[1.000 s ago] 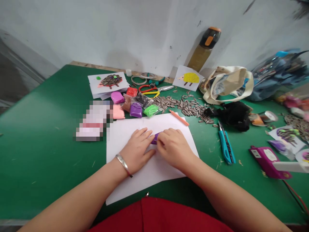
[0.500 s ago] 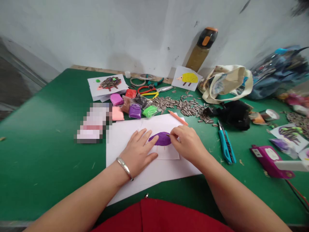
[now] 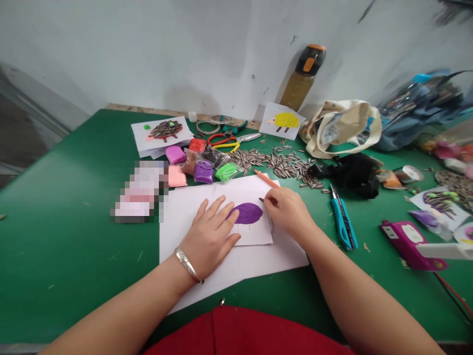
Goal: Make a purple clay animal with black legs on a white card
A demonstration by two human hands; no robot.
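Two bare hands were at work over a white sheet (image 3: 251, 261), with a smaller card (image 3: 258, 236) on top carrying a purple oval patch (image 3: 249, 213) and a couple of thin lines just under it. The left hand (image 3: 212, 236) lay palm down with its fingers pretty wide, fingertips over the left end of the purple. The right hand (image 3: 290, 209) was off the patch's right end, thumb and forefinger pinched narrow on a small dark piece (image 3: 261, 199), too tiny for me to say exactly what. An orange stick (image 3: 266, 178) lay just beyond that hand, and a blue utility knife (image 3: 342, 219) was on the green table (image 3: 84, 246) to the right. Further back were loose striped seeds (image 3: 283, 164), near a green packet (image 3: 226, 171) and a purple packet (image 3: 204, 171).
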